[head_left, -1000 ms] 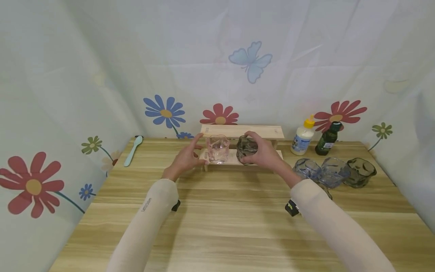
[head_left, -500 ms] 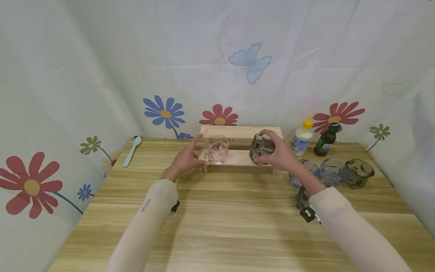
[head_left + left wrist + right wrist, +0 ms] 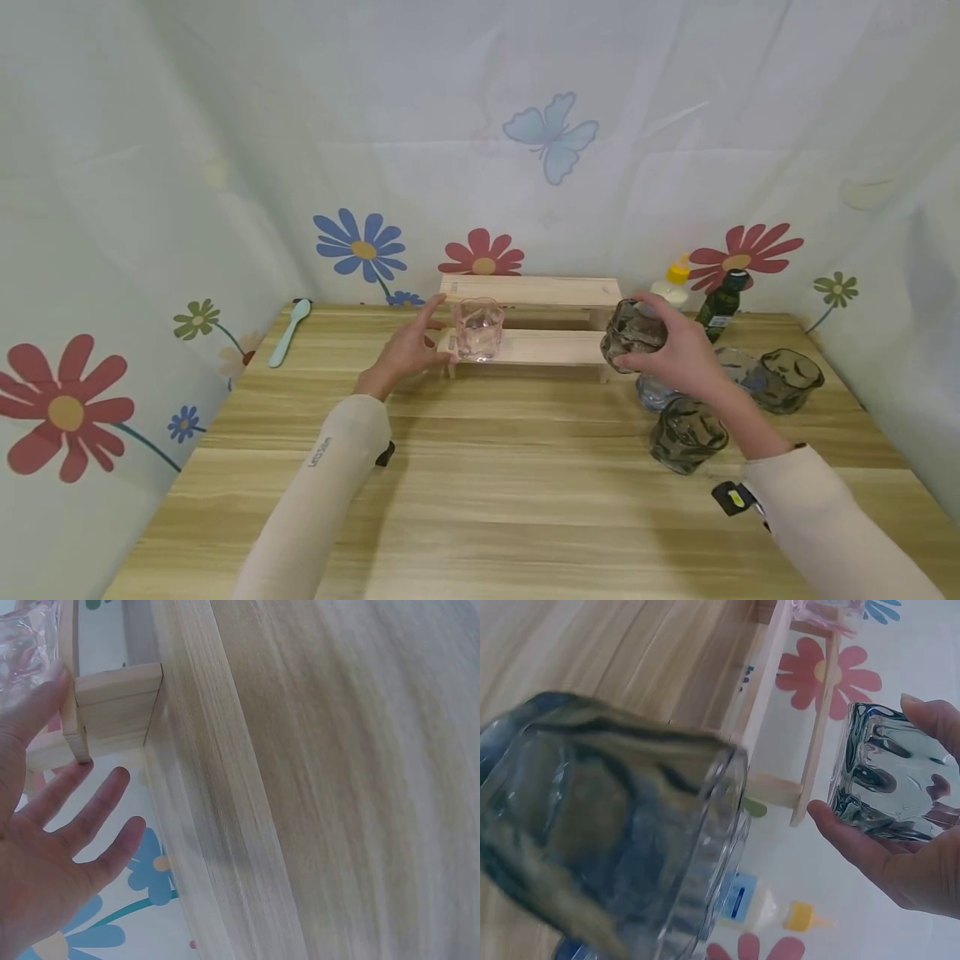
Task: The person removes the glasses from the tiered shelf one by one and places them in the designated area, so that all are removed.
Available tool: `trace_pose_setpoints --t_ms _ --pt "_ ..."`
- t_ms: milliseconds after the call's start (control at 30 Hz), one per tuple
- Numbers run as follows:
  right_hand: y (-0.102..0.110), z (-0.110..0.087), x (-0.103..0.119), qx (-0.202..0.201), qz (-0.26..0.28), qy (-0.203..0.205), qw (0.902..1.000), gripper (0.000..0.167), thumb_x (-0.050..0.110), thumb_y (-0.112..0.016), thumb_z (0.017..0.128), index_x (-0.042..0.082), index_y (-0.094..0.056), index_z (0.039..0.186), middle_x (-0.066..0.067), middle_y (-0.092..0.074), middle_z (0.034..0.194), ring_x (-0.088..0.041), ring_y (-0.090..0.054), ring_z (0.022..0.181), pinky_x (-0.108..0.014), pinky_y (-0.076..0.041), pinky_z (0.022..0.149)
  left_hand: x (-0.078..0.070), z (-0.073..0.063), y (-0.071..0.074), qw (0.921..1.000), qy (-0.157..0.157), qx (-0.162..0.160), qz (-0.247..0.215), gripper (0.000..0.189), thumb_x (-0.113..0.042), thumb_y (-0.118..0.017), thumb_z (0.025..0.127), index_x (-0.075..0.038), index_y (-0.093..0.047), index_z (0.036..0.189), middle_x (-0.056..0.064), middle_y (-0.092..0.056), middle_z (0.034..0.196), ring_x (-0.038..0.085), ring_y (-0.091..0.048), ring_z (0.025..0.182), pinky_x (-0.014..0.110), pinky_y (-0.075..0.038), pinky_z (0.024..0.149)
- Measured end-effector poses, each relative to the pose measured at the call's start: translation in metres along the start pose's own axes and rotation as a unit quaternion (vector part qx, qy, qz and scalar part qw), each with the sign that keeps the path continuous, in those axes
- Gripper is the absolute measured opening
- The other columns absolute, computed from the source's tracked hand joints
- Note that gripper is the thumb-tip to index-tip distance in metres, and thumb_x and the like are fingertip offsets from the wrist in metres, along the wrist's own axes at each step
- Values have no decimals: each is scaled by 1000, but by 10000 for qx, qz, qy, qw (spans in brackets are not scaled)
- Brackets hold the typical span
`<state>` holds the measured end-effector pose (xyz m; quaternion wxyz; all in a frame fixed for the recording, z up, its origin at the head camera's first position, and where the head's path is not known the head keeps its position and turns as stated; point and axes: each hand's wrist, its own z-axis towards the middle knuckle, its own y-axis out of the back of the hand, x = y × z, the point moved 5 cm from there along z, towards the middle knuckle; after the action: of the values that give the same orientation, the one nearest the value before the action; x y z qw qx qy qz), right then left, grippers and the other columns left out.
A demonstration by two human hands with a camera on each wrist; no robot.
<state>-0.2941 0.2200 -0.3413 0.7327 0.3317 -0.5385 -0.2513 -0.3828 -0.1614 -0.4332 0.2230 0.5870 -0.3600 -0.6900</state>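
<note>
My right hand (image 3: 678, 350) grips a grey, wavy-sided glass (image 3: 633, 333) by its sides, just off the right end of a two-tier wooden rack (image 3: 536, 346). In the right wrist view the thumb and a finger span the held glass (image 3: 892, 772). A pink glass (image 3: 480, 329) stands on the rack's lower tier at the left. Beside it, my left hand (image 3: 405, 354) touches the rack's left end with its thumb and a fingertip. Its other fingers reach out loosely past the wood in the left wrist view.
Right of the rack stand a grey glass (image 3: 687, 435), another grey glass (image 3: 787, 381) and partly hidden bluish glasses (image 3: 654, 393). Behind are a yellow-capped bottle (image 3: 675, 283) and a dark green bottle (image 3: 722, 308). A pale green spoon (image 3: 288, 333) lies at the left.
The right hand has carried the grey glass rightward, from above the lower tier to beyond the rack's right end. The left hand and the pink glass have stayed in place.
</note>
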Motion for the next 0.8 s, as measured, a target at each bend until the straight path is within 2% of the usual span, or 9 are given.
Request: trace_pose_setpoints --t_ms 133,367,533,667,733,800 --pt "11 -14 -10 8 -42 -167 9999 90 28 -83 82 13 -32 154 -30 -42 149 -50 -55 118 -53 -51 78 1 0 0 10000 -27 25 3 109 -23 -85 80 -40 -13 159 16 -58 143 37 -67 106 53 -52 92" --pt "28 -33 -30 -264 -358 -377 9983 93 31 -85 80 10 -32 153 -35 -49 138 -53 -56 111 -58 -52 75 2 1 0 10000 -32 0 10 109 -23 -86 80 -40 -13 158 16 -58 143 37 -67 106 54 -52 93" --pt "37 -46 -42 -528 -509 -433 9964 91 27 -87 78 6 -35 151 -36 -52 132 -49 -62 96 -49 -51 65 3 1 0 10000 -18 -15 -6 108 -22 -86 79 -39 -14 158 16 -58 142 37 -67 105 53 -53 91" --pt "42 -56 -51 -661 -463 -509 9954 93 22 -87 77 7 -35 152 -39 -48 137 -54 -57 105 -57 -50 69 3 1 0 10000 4 -8 9 109 -23 -86 79 -40 -13 158 15 -58 142 36 -67 105 52 -53 90" --pt "45 -61 -55 -696 -368 -583 9952 95 19 -87 77 7 -33 153 -40 -45 140 -60 -47 118 -67 -46 78 3 1 0 10000 5 -1 17 109 -23 -86 80 -40 -12 158 15 -58 142 36 -67 105 52 -53 91" --pt "47 -65 -60 -715 -293 -675 9947 96 18 -87 77 8 -31 154 -41 -41 143 -62 -41 124 -73 -41 84 3 1 -1 10000 4 8 19 109 -23 -86 80 -41 -12 158 15 -58 143 36 -67 105 52 -53 91"
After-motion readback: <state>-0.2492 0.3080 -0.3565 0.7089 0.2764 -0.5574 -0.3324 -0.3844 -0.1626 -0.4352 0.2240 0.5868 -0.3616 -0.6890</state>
